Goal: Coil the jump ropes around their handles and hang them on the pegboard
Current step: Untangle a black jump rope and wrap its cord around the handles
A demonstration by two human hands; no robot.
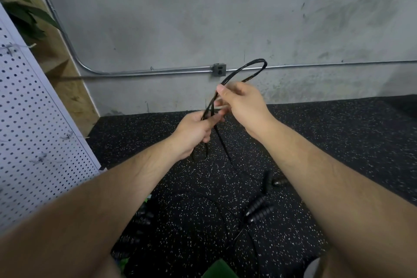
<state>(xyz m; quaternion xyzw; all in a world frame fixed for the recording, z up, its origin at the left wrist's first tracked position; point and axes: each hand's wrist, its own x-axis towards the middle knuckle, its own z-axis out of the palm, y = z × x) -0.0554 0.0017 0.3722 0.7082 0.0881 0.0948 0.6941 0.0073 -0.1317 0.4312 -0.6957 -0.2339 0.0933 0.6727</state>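
Observation:
A thin black jump rope point(244, 67) is folded into several strands that loop up in front of the wall. My right hand point(242, 106) pinches the strands just below the loop. My left hand point(195, 130) grips the same bundle lower down, and a short loop plus a loose strand hang beneath it toward the floor. Black ribbed handles point(259, 209) lie on the floor between my forearms, with more rope curving around them. The white pegboard point(33, 133) stands at the left with small wire hooks in it.
The floor is black speckled rubber point(316, 133). A grey concrete wall with a metal conduit and an outlet box point(219, 70) is ahead. More dark ribbed handles point(141, 221) lie under my left forearm. A plant point(22, 13) shows at the upper left.

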